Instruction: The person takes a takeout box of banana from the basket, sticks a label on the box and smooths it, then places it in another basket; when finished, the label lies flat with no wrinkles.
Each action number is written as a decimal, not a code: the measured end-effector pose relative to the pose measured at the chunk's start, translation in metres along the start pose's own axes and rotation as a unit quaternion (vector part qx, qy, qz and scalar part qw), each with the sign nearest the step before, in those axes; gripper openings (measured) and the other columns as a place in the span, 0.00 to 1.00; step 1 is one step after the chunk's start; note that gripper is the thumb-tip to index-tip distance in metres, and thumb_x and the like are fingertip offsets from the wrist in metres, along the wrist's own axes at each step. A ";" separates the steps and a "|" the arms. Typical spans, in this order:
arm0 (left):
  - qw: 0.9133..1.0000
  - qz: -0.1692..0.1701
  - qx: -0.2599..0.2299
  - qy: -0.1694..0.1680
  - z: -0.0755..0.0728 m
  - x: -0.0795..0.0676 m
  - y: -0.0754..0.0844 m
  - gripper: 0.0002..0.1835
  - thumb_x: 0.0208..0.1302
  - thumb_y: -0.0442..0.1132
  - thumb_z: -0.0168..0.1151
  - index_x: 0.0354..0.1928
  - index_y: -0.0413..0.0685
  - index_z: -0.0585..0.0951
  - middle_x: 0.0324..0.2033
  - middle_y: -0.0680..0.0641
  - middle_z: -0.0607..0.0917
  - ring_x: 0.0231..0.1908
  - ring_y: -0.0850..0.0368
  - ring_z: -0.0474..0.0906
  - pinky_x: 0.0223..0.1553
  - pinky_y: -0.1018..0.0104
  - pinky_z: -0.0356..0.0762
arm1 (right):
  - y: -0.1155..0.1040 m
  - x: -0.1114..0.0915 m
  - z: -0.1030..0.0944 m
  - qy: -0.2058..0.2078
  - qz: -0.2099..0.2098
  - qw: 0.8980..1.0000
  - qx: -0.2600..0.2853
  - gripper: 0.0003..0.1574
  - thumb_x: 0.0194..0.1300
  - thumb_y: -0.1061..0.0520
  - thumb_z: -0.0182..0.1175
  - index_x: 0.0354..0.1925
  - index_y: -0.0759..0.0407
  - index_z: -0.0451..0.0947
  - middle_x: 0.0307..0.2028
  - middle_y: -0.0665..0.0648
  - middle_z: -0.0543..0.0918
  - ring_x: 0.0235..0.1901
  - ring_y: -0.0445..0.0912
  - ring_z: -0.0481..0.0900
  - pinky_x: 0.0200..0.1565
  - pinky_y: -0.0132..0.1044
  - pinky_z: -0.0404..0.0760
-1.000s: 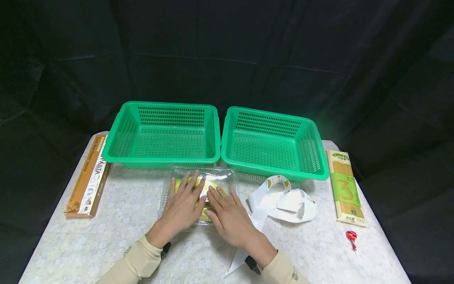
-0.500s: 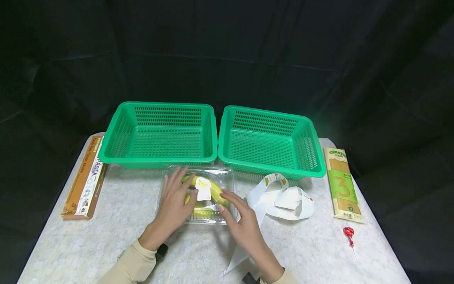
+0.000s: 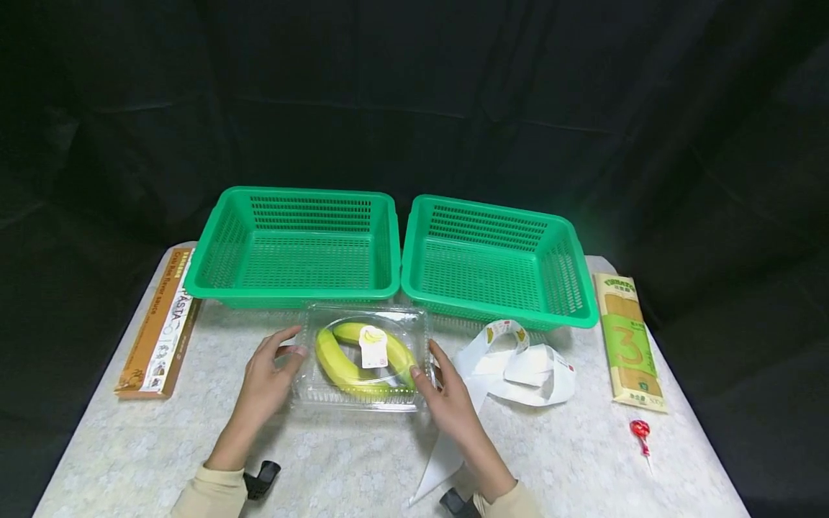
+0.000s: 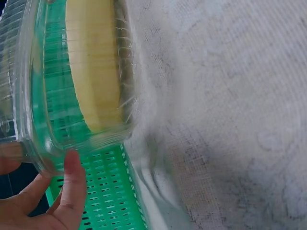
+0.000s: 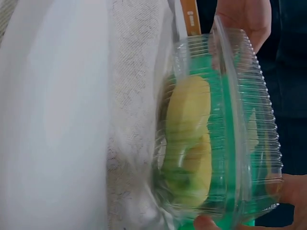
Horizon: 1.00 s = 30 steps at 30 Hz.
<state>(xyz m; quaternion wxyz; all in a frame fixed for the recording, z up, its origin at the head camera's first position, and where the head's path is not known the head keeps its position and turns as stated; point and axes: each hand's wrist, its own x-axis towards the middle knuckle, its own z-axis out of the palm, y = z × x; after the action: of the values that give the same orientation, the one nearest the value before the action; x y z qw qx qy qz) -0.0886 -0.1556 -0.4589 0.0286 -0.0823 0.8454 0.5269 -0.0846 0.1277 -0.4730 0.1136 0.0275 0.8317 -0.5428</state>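
Note:
A clear plastic clamshell box (image 3: 408, 324) with bananas (image 3: 337, 363) inside lies in front of the two baskets in the head view. On its closed lid sits a white label (image 3: 373, 352) with a small banana picture. My left hand (image 3: 262, 378) holds the box by its left side, and my right hand (image 3: 450, 403) grips the right side. Seen from the left wrist, thumb and fingers (image 4: 74, 191) pinch a corner of the box. In the right wrist view both hands show at opposite ends of the box (image 5: 230, 129).
Two green baskets (image 3: 291, 293) (image 3: 499, 309) stand side by side behind the box. A pasta box (image 3: 152, 338) lies at left. A crumpled white strip of labels (image 3: 534, 392) lies right of the box. Farther right are a pasta pack (image 3: 631, 352) and a red lollipop (image 3: 640, 430).
Both hands have lifted off the top of the clamshell box and moved outward, the left to its left side, the right to its right side. The label has come into full view.

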 end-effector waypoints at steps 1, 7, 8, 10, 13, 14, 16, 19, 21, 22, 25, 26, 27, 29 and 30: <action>1.000 0.001 0.000 -0.001 0.000 0.000 -0.001 0.25 0.76 0.40 0.53 0.72 0.46 0.68 0.70 0.39 0.69 0.66 0.41 0.72 0.61 0.43 0.75 | 0.000 0.000 0.001 0.002 0.003 1.000 0.002 0.46 0.75 0.41 0.54 0.80 0.53 0.50 0.79 0.66 0.52 0.74 0.71 0.56 0.73 0.66 0.58; 1.000 0.008 0.005 0.003 0.001 0.002 -0.003 0.24 0.76 0.39 0.53 0.71 0.46 0.70 0.69 0.39 0.70 0.65 0.41 0.74 0.59 0.44 0.76 | 0.001 -0.001 0.003 0.008 -0.006 1.000 0.016 0.44 0.75 0.43 0.55 0.79 0.54 0.51 0.79 0.65 0.53 0.74 0.70 0.56 0.74 0.65 0.56; 1.000 0.008 0.005 0.003 0.001 0.002 -0.003 0.24 0.76 0.39 0.53 0.71 0.46 0.70 0.69 0.39 0.70 0.65 0.40 0.74 0.59 0.44 0.76 | 0.001 -0.001 0.003 0.009 -0.007 1.000 0.018 0.45 0.75 0.43 0.55 0.79 0.54 0.51 0.79 0.65 0.53 0.74 0.70 0.56 0.74 0.64 0.56; 1.000 0.007 0.003 0.001 0.000 0.002 -0.003 0.24 0.76 0.39 0.53 0.71 0.45 0.69 0.70 0.39 0.70 0.66 0.39 0.73 0.60 0.43 0.76 | 0.001 -0.001 0.003 0.010 -0.008 1.000 0.021 0.45 0.75 0.43 0.55 0.79 0.54 0.51 0.79 0.64 0.53 0.75 0.70 0.56 0.74 0.64 0.56; 1.000 0.002 0.003 -0.010 -0.002 0.001 -0.002 0.25 0.77 0.41 0.52 0.72 0.45 0.68 0.71 0.38 0.69 0.67 0.37 0.72 0.62 0.41 0.75 | 0.000 -0.001 0.003 0.011 -0.010 1.000 0.019 0.44 0.75 0.44 0.55 0.79 0.55 0.51 0.79 0.65 0.53 0.74 0.70 0.56 0.74 0.64 0.57; 1.000 0.000 0.003 -0.015 -0.003 0.000 -0.001 0.25 0.77 0.41 0.52 0.72 0.45 0.68 0.71 0.38 0.68 0.67 0.37 0.72 0.62 0.41 0.75 | 0.001 -0.001 0.003 0.010 -0.010 1.000 0.018 0.44 0.75 0.44 0.55 0.79 0.55 0.51 0.79 0.65 0.53 0.74 0.70 0.56 0.73 0.64 0.58; 0.999 -0.003 0.008 -0.030 -0.004 -0.001 -0.001 0.26 0.77 0.42 0.52 0.73 0.46 0.66 0.72 0.37 0.67 0.67 0.35 0.71 0.61 0.40 0.76 | 0.002 -0.001 0.002 0.010 -0.011 1.000 0.018 0.44 0.75 0.45 0.55 0.79 0.55 0.51 0.79 0.65 0.53 0.74 0.70 0.57 0.73 0.63 0.58; 0.998 -0.001 0.022 -0.067 -0.007 -0.003 0.000 0.30 0.75 0.42 0.55 0.75 0.46 0.64 0.74 0.36 0.65 0.67 0.34 0.71 0.59 0.42 0.78 | 0.003 -0.004 -0.001 0.011 -0.008 1.000 0.018 0.44 0.75 0.45 0.56 0.79 0.55 0.51 0.79 0.64 0.54 0.74 0.69 0.57 0.73 0.62 0.58; 0.994 0.003 0.027 -0.103 -0.011 -0.007 0.002 0.33 0.73 0.42 0.59 0.76 0.46 0.62 0.75 0.35 0.62 0.68 0.32 0.69 0.58 0.42 0.79 | 0.001 -0.011 -0.006 0.011 -0.007 1.000 0.021 0.44 0.74 0.45 0.57 0.79 0.54 0.51 0.79 0.64 0.53 0.75 0.68 0.57 0.74 0.61 0.58; 0.992 0.005 0.028 -0.121 -0.013 -0.010 0.003 0.35 0.72 0.43 0.61 0.77 0.47 0.60 0.75 0.35 0.61 0.68 0.32 0.69 0.58 0.42 0.80 | -0.001 -0.015 -0.010 0.009 -0.006 1.000 0.024 0.45 0.74 0.46 0.57 0.79 0.54 0.51 0.79 0.64 0.53 0.75 0.68 0.56 0.74 0.60 0.57; 0.985 0.009 0.014 -0.170 -0.022 -0.022 0.013 0.40 0.69 0.44 0.64 0.78 0.49 0.57 0.76 0.34 0.58 0.69 0.29 0.66 0.57 0.42 0.80 | -0.010 -0.031 -0.022 0.002 -0.015 0.999 0.028 0.46 0.73 0.47 0.59 0.79 0.55 0.52 0.79 0.65 0.53 0.75 0.67 0.57 0.74 0.61 0.57; 0.984 0.014 0.006 -0.179 -0.025 -0.026 0.017 0.41 0.69 0.43 0.65 0.78 0.49 0.56 0.76 0.35 0.57 0.69 0.29 0.65 0.57 0.43 0.81 | -0.014 -0.036 -0.027 0.001 -0.018 0.999 0.030 0.46 0.72 0.47 0.59 0.79 0.55 0.52 0.79 0.65 0.53 0.75 0.67 0.57 0.73 0.60 0.58; 0.983 0.018 -0.002 -0.184 -0.028 -0.029 0.022 0.41 0.68 0.43 0.65 0.78 0.51 0.56 0.76 0.36 0.57 0.69 0.29 0.66 0.56 0.44 0.81 | -0.018 -0.041 -0.033 0.001 -0.022 0.999 0.034 0.46 0.72 0.48 0.60 0.79 0.56 0.52 0.79 0.65 0.53 0.75 0.66 0.58 0.73 0.58 0.60; 0.982 0.051 -0.016 -0.184 -0.030 -0.032 0.036 0.41 0.69 0.42 0.65 0.78 0.50 0.57 0.75 0.36 0.59 0.68 0.30 0.68 0.55 0.47 0.83 | -0.028 -0.048 -0.046 0.007 -0.033 0.999 0.038 0.45 0.72 0.51 0.60 0.78 0.56 0.53 0.79 0.65 0.54 0.74 0.65 0.60 0.72 0.54 0.63; 0.981 0.068 -0.019 -0.179 -0.030 -0.031 0.044 0.40 0.69 0.41 0.65 0.78 0.51 0.58 0.75 0.37 0.60 0.67 0.32 0.70 0.54 0.48 0.83 | -0.034 -0.050 -0.053 0.013 -0.041 0.998 0.041 0.44 0.72 0.52 0.60 0.78 0.56 0.53 0.79 0.64 0.54 0.74 0.64 0.60 0.71 0.52 0.64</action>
<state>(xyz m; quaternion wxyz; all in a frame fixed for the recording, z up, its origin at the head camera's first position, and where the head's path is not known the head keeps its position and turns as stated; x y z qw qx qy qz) -0.0639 -0.1606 -0.4026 0.1421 0.0711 0.8198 0.5501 -0.0498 0.1658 -0.4113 0.0792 0.0046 0.8109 -0.5798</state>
